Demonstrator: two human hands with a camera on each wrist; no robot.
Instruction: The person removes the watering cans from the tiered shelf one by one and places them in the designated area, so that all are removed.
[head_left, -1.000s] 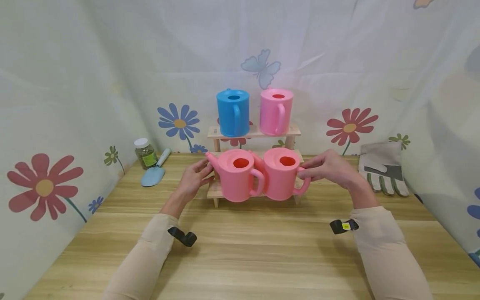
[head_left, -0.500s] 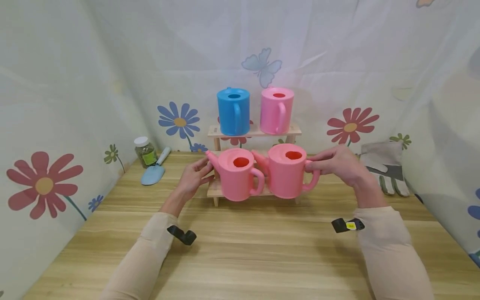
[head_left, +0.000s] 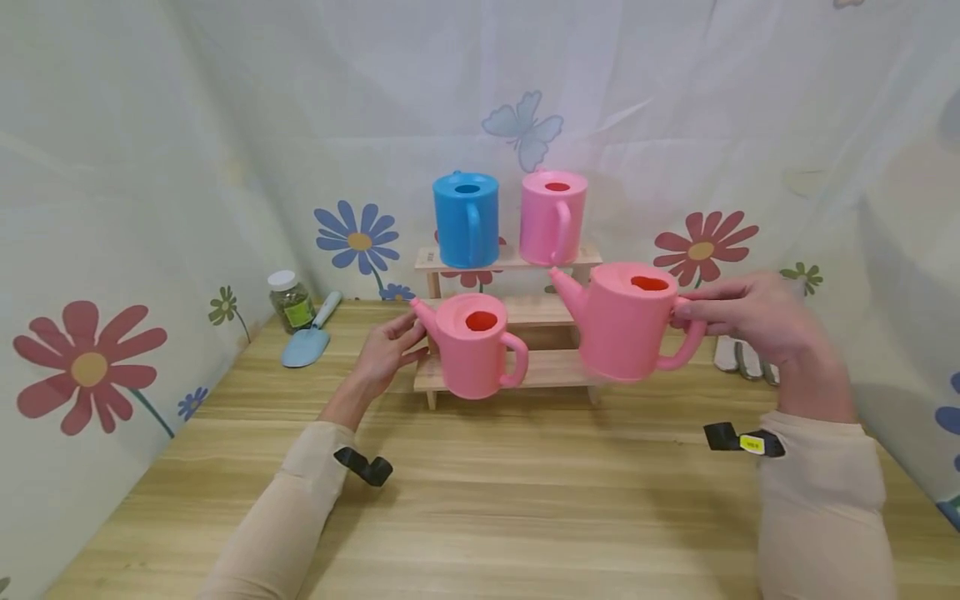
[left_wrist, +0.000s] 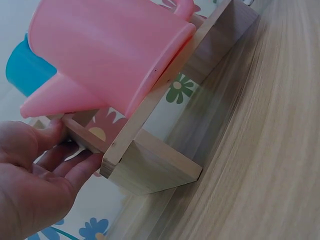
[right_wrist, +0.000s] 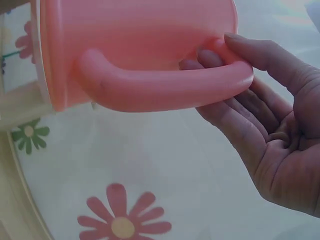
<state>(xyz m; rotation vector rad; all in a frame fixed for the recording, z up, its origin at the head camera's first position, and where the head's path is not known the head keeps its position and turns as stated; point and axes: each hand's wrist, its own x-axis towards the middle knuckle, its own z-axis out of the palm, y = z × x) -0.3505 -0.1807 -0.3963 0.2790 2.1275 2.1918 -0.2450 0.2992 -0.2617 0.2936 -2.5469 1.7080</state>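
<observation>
Upright in the air right of the wooden stand (head_left: 525, 379), a pink watering can (head_left: 626, 321) hangs by its handle (right_wrist: 165, 90), pinched at the upper end by my right hand (head_left: 772, 325). Its spout points left. A second pink watering can (head_left: 472, 350) sits on the stand's lowest step, spout to the left. At that step's left end my left hand (head_left: 382, 362) grips the stand; the left wrist view shows thumb and fingers (left_wrist: 75, 167) around its side piece, just below the spout (left_wrist: 60, 97).
On the top step stand a blue watering can (head_left: 467, 221) and a lighter pink one (head_left: 552, 218). A jar (head_left: 291, 304) and a light blue trowel (head_left: 306, 346) lie back left. Gloves (head_left: 750, 360) are partly hidden behind my right hand.
My right hand has lifted its pink can from beside the other one and carried it up and right, off the lowest step. The left hand has stayed in place.
</observation>
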